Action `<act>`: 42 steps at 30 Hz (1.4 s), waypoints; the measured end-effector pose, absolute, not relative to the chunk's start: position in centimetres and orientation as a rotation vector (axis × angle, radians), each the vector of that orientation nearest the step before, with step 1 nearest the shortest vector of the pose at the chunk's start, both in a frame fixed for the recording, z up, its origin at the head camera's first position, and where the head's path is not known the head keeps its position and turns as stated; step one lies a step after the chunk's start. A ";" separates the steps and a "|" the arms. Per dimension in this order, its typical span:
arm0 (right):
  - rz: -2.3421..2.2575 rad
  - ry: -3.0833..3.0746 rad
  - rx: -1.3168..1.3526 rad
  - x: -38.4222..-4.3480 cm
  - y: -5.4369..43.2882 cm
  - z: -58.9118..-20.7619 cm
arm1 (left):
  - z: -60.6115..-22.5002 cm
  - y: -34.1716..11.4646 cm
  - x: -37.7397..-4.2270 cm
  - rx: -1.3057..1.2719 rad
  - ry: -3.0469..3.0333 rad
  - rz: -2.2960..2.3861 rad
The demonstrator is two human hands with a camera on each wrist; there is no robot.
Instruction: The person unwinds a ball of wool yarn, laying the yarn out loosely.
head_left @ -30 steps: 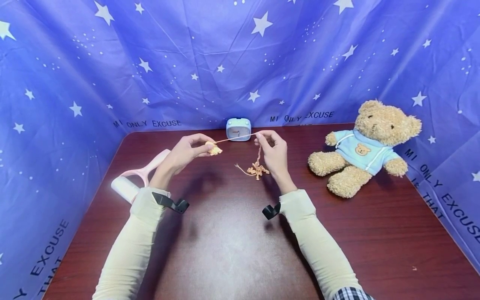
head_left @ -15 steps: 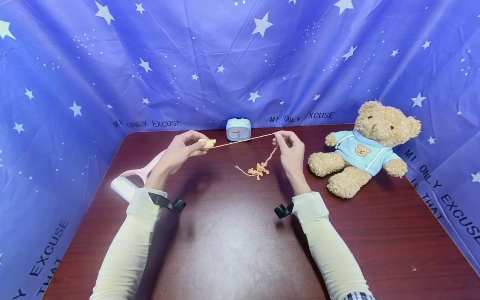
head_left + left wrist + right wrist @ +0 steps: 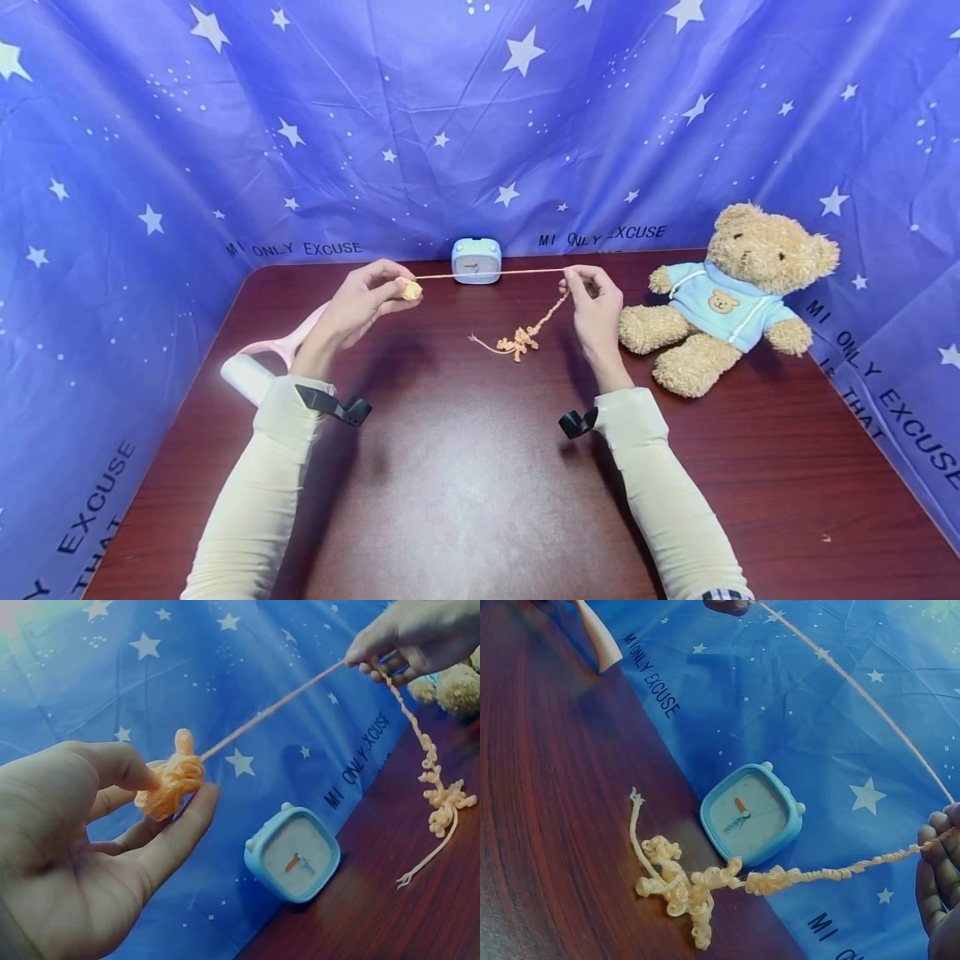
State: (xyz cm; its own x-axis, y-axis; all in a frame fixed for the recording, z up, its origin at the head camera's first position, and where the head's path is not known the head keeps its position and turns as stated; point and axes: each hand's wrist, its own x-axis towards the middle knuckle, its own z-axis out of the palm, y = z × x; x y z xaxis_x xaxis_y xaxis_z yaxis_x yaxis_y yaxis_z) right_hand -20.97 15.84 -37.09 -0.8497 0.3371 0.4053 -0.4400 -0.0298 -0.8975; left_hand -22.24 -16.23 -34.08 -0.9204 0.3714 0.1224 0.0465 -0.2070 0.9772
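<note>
Between thumb and fingers, my left hand (image 3: 352,304) holds a small wound bundle of orange yarn (image 3: 172,791). From the bundle a straight strand (image 3: 270,709) runs taut across to my right hand (image 3: 596,304), whose thumb and fingertips pinch it. Below the right hand the same yarn hangs as a twisted, kinked length (image 3: 840,871). It leads down to a curly tangle (image 3: 519,342) on the table, with a loose frayed end (image 3: 635,801) pointing left. Both hands are raised above the table, and the strand crosses in front of the clock in the head view.
A light blue alarm clock (image 3: 477,257) stands at the table's back edge. To the right sits a teddy bear (image 3: 727,292) in a blue top. A pink-handled lint roller (image 3: 251,377) lies beside the left forearm. A starry blue curtain (image 3: 420,100) surrounds the dark red table (image 3: 465,500).
My right hand has moved right, and the strand between the hands has grown longer. The left hand with the bundle has shifted slightly left. The tangle has barely moved.
</note>
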 end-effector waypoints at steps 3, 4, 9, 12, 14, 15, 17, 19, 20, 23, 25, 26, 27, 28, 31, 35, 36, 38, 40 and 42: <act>1.936 -1.710 0.100 -21.0 16.1 -37.0 | -33.9 -16.4 -22.2 0.483 1.887 2.209; 1.941 -1.701 0.097 -21.0 16.2 -36.9 | -33.9 -16.4 -22.1 0.478 1.900 2.204; 1.941 -1.671 0.084 -21.0 16.6 -36.6 | -33.8 -16.6 -22.1 0.421 1.896 2.206; 1.921 -1.666 0.067 -20.9 16.9 -36.5 | -33.8 -16.8 -22.1 0.396 1.896 2.223; 1.919 -1.654 0.058 -20.9 17.1 -36.4 | -33.8 -16.9 -22.1 0.387 1.910 2.234; 1.922 -1.645 0.053 -20.9 17.2 -36.4 | -33.8 -17.0 -22.1 0.382 1.924 2.240; 1.930 -1.632 0.043 -20.9 17.5 -36.3 | -33.7 -17.1 -22.1 0.365 1.948 2.251; 1.938 -1.619 0.031 -20.9 17.8 -36.3 | -33.7 -17.3 -22.1 0.341 1.956 2.271; 1.929 -1.619 0.029 -21.1 18.0 -36.6 | -33.7 -17.3 -22.1 0.326 1.959 2.284; 1.912 -1.618 0.022 -21.6 18.5 -37.3 | -33.7 -17.4 -22.2 0.277 1.953 2.355; 1.900 -1.622 0.023 -21.7 18.7 -37.5 | -33.8 -17.4 -22.3 0.232 1.958 2.406; 1.892 -1.627 0.025 -21.7 18.8 -37.5 | -33.8 -17.3 -22.3 0.209 1.968 2.428; 1.897 -1.627 0.022 -21.4 18.8 -37.3 | -33.7 -17.3 -22.3 0.187 1.979 2.448; 1.906 -1.624 0.023 -21.2 18.7 -37.0 | -33.8 -17.3 -22.4 0.166 1.982 2.468; 1.904 -1.623 0.013 -20.8 18.7 -36.7 | -33.7 -17.3 -22.5 0.096 2.024 2.497; 1.889 -1.619 0.003 -20.6 18.8 -36.5 | -33.7 -17.4 -22.7 0.005 2.102 2.487; 1.884 -1.619 0.002 -20.6 18.8 -36.4 | -33.7 -17.5 -22.7 -0.019 2.123 2.479; 1.872 -1.616 0.001 -20.5 18.9 -36.3 | -33.7 -17.6 -22.8 -0.073 2.178 2.452; 1.871 -1.611 0.002 -20.6 19.0 -36.3 | -33.8 -17.6 -22.8 -0.130 2.221 2.432; 1.871 -1.613 0.000 -20.7 19.1 -36.4 | -33.8 -17.7 -22.9 -0.177 2.240 2.435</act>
